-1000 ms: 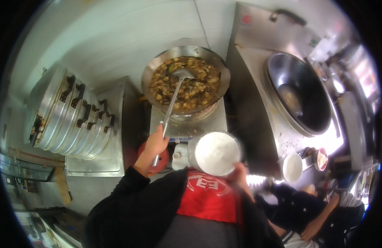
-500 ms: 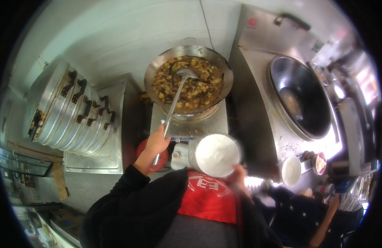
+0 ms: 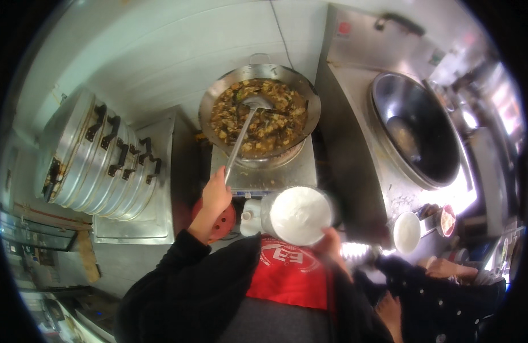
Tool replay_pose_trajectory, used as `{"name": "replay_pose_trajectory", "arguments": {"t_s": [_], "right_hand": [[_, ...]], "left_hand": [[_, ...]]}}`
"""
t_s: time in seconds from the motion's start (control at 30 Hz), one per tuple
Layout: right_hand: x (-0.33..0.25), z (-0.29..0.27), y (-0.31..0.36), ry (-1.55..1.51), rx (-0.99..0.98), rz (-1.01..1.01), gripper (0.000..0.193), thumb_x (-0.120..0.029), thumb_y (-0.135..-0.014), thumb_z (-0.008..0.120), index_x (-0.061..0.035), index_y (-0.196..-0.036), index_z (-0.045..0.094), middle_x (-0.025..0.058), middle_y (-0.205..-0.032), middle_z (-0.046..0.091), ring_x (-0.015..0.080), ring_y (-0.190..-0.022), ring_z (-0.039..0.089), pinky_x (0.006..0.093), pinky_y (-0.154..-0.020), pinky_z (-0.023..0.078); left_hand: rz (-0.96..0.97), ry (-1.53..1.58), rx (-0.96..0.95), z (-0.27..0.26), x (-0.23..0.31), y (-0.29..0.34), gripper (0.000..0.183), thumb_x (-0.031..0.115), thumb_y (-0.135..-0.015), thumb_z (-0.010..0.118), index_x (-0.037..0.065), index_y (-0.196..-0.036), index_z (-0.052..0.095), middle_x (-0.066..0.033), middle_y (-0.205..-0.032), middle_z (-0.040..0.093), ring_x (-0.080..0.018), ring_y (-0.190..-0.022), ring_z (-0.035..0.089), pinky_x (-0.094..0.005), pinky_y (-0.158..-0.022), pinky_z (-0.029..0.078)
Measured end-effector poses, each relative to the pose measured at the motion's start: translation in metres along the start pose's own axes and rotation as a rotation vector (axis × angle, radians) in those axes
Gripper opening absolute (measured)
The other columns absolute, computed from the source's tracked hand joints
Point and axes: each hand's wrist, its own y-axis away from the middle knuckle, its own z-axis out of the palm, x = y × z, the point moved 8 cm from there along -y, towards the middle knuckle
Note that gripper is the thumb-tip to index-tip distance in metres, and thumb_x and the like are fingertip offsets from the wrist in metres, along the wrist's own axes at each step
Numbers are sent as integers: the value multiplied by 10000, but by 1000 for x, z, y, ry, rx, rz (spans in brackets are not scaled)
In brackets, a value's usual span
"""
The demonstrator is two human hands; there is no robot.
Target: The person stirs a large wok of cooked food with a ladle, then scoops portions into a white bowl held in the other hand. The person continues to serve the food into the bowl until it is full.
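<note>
White tub (image 3: 279, 230): near-right rim in my closed right grip (image 3: 331, 243).
Left grip (image 3: 217, 191): closed round the handle (image 3: 234, 155) of the steel spatula (image 3: 242, 138).
Handle end: hidden now; I saw it below the left grip half a second ago.
Spatula axis: slanting away and rightward.
Spatula head (image 3: 257, 102): pointing away, on the food (image 3: 284, 123) in the wok (image 3: 310, 96).

left hand (image 3: 217, 192) curled in a grip, farther forward | left forearm (image 3: 200, 227) slanting up and inward | right hand (image 3: 331, 241) lower, gripping, slightly blurred
</note>
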Motion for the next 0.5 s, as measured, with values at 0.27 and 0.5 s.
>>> {"name": "replay_pose_trajectory", "arguments": {"t_s": [0.27, 0.5], "right_hand": [[-2, -6, 7, -12, 53, -24, 615, -239, -820, 559, 17, -1367, 444, 205, -1303, 566, 363, -1180, 567, 477, -1002, 474], [-8, -6, 7, 38, 84, -3, 625, -252, -823, 565, 13, -1375, 437, 200, -1318, 556, 357, -1188, 563, 464, -994, 481]], "left_hand": [[-100, 483, -8, -32, -45, 9, 588, 94, -828, 678, 53, -1388, 505, -176, -1140, 674, -282, -1039, 661, -331, -901, 492], [-12, 285, -50, -159, -72, 42, 566, 43, -837, 691, 97, -1381, 544, -111, -1079, 681, -179, -921, 631, -306, -825, 505]]}}
